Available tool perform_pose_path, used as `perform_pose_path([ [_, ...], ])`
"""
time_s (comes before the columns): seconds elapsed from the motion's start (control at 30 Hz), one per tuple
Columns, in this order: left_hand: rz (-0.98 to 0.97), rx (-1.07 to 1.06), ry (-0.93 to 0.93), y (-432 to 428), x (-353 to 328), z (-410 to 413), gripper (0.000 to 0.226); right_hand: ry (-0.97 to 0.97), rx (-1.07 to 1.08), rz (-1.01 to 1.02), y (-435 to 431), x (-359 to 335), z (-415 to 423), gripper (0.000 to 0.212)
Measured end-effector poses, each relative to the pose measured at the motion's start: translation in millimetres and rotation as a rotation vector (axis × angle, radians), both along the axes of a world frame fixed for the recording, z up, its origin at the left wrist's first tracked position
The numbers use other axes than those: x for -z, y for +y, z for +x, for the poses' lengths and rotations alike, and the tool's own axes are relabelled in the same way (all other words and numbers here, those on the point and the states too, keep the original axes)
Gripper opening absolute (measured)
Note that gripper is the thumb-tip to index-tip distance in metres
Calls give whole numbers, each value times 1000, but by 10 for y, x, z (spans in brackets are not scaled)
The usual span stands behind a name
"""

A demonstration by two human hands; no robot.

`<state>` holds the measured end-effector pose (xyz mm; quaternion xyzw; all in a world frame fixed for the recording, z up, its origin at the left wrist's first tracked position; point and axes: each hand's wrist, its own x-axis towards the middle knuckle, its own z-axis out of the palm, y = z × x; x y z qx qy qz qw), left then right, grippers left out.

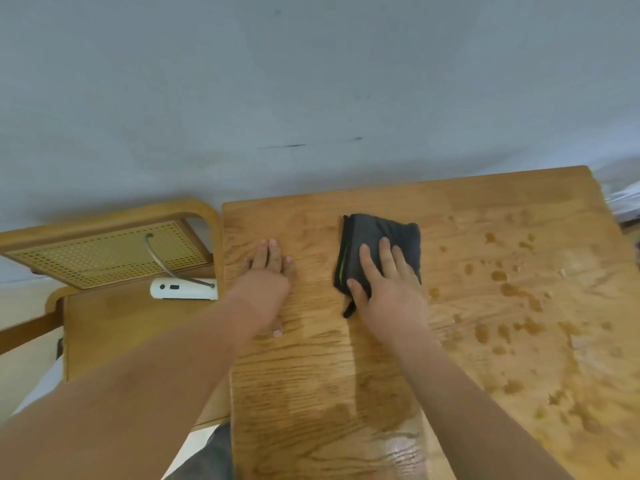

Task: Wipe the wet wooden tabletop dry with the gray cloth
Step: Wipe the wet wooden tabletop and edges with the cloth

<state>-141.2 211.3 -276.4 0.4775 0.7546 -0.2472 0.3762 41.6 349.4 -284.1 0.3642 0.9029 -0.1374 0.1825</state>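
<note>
While pressing flat and straight-fingered with right hand [388, 289] on folded gray cloth [377, 230] mid-tabletop [485, 209], left hand [266, 275] splayed empty at its nine o'clock: could merely smear droplets [498, 275] at three o'clock once cloth soaks through.

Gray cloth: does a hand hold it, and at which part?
Nothing is gripped. The right hand presses flat on the near half of the cloth; the left hand rests flat on the tabletop.

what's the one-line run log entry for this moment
step: wiping | right hand: flat on gray cloth | left hand: flat on tabletop | water drops: right of cloth, not yet wiped
</note>
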Motion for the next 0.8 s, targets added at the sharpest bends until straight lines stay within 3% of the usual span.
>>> perform_pose_path([
  [0.17,17,10,-17,-11,-36,-25,138,-30,-94,-61,-1006,-13,808,65],
  [0.27,6,1,-32,32,-53,-23,139,-57,-119,-106,-1138,-16,977,66],
  [0.43,21,-14,-35,8,-14,-63,140,5,-161,-129,-581,-52,656,71],
  [0.6,53,-14,-23,-22,32,-42,138,-56,45,-87,29,-26,-126,72],
  [0.67,83,-21,-24,-82,33,-56,137,-72,56,-59,-97,-12,-274,68],
  [0.8,70,-13,-32,-93,-22,-55,133,25,-130,-28,-694,41,-3,62],
])
